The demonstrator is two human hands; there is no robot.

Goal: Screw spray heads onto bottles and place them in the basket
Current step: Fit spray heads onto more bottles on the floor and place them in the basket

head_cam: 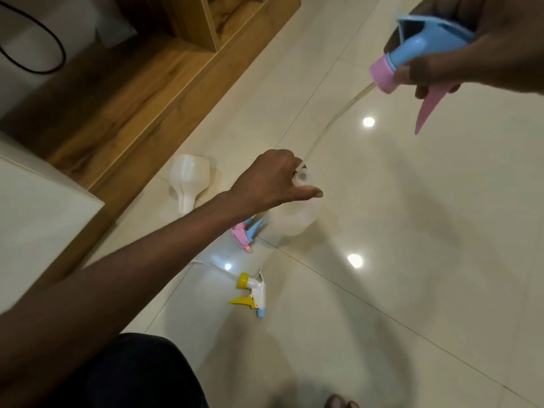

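Note:
My right hand point(471, 51) at the top right grips a blue spray head point(424, 45) with a pink collar and pink trigger. Its clear dip tube point(332, 119) runs down and left to the mouth of a translucent white bottle point(297, 216) standing on the floor. My left hand point(270, 181) is closed around that bottle's neck. A second white bottle point(188, 178) lies on its side to the left. Two loose spray heads lie on the floor: a pink and blue one point(245, 234) and a white and yellow one point(253, 293). No basket is in view.
Glossy cream floor tiles point(412, 231) fill most of the view. A wooden shelf unit point(141, 92) runs along the upper left, with a white block point(35, 207) beside it. My dark-clothed leg point(132, 375) and toes point(341, 403) show at the bottom.

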